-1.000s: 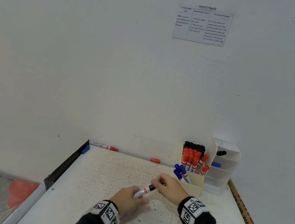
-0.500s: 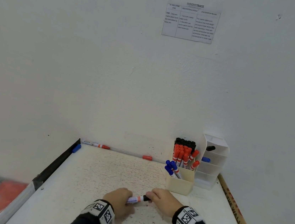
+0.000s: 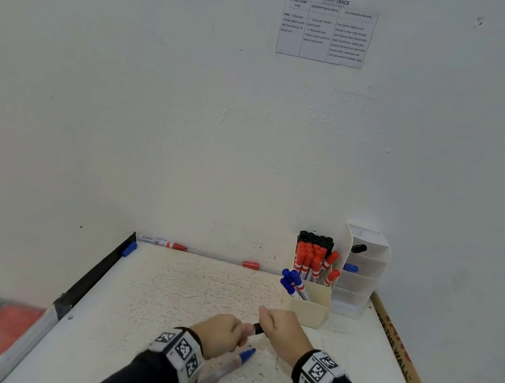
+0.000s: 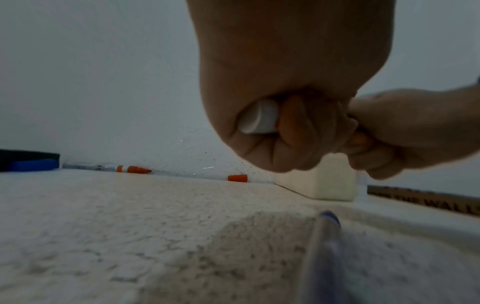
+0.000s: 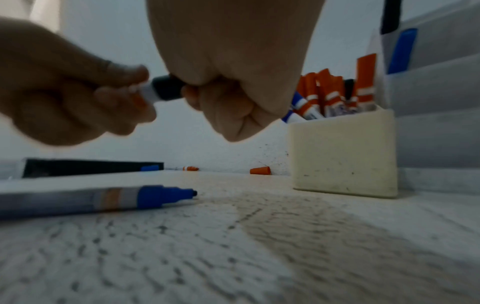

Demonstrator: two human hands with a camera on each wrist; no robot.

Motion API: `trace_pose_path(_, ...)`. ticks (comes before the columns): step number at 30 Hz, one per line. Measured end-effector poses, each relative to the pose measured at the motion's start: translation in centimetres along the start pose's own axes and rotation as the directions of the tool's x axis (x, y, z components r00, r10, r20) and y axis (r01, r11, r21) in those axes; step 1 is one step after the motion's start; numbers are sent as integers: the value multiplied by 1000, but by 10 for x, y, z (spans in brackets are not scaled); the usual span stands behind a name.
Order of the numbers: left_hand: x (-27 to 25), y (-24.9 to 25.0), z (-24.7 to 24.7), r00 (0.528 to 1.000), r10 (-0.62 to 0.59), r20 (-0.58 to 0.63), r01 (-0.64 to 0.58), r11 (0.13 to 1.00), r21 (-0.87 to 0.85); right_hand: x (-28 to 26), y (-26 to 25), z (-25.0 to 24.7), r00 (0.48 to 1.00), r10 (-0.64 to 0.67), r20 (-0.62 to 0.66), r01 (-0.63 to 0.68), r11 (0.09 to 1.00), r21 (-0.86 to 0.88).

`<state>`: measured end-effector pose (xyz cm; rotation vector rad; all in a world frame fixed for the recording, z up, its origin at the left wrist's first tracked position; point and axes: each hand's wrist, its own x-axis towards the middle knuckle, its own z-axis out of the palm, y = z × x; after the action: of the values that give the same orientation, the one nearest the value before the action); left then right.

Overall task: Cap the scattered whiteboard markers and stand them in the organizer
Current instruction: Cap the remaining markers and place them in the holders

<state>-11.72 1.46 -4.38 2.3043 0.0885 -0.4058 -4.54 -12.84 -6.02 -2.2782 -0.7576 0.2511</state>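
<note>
While left hand (image 3: 221,334) is fist-gripping the marker barrel (image 4: 259,117) above the table, right hand (image 3: 283,332) is pinching the black cap (image 5: 167,88) on its right-pointing end; organizer (image 3: 307,306) is nearer the right hand.

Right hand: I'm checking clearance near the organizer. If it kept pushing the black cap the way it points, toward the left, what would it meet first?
The right hand would first meet the left hand gripping the marker barrel; they already nearly touch, though depth is unclear.

Rough speckled table (image 3: 189,282), matt cream plastic organizer (image 3: 306,309), paper notice (image 3: 326,31)
</note>
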Motion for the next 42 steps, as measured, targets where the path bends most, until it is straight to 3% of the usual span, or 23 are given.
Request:
trace_pose_path(2, -1, 4, -3, 998, -32, 63, 40, 989, -140, -2, 1, -2, 999, -34, -35, 35, 999, 22)
trace_pose_path(6, 7, 9, 11, 999, -5, -52, 0, 996, -90, -2, 7, -18, 998, -60, -20, 60, 998, -7)
trace_pose_path(8, 8, 9, 21, 998, -68, 2, 68, 996, 66, -2, 12, -32, 999, -42, -15, 41, 997, -69)
trace_pose_path(11, 10, 9, 37, 965, -253, 69, 220, 925, 308, -11, 20, -58, 995, 23, -94, -26, 999, -39)
trace_pose_path(15, 10, 13, 36, 952, -305, 41, 269, 889, 370, -29, 25, -93, 963, 56, -265, -23, 992, 123)
trace_pose_path(19, 17, 10, 27, 961, -264, -77, 274, 893, 357, -39, 30, -127, 824, -13, -566, 71, 994, 80)
trace_pose_path(23, 26, 7, 16, 938, -259, -229, 311, 921, 234, -41, 30, -161, 583, -78, -809, 107, 994, -19)
trace_pose_path(25, 27, 2, 8, 920, -266, -289, 322, 932, 167, -40, 32, -175, 474, -149, -868, 103, 988, -114)
trace_pose_path(27, 27, -4, 1, 900, -285, -330, 342, 931, 128, -36, 33, -184, 432, -177, -884, 89, 984, -154)
trace_pose_path(29, 26, -10, -5, 887, -304, -349, 358, 928, 103, -31, 33, -187, 451, -176, -875, 96, 984, -149)
trace_pose_path(33, 22, -21, -14, 875, -315, -367, 357, 933, 52, -14, 32, -181, 562, -70, -825, 70, 997, -37)
trace_pose_path(36, 16, -29, -21, 867, -327, -376, 356, 934, 9, 0, 32, -173, 573, -6, -819, 57, 998, 32)
trace_pose_path(40, 10, -40, -33, 864, -359, -353, 344, 933, -107, 17, 34, -162, 656, 68, -752, -68, 997, 31)
trace_pose_path(42, 7, -47, -38, 867, -374, -330, 325, 925, -196, 22, 34, -159, 655, 105, -748, -101, 994, 52)
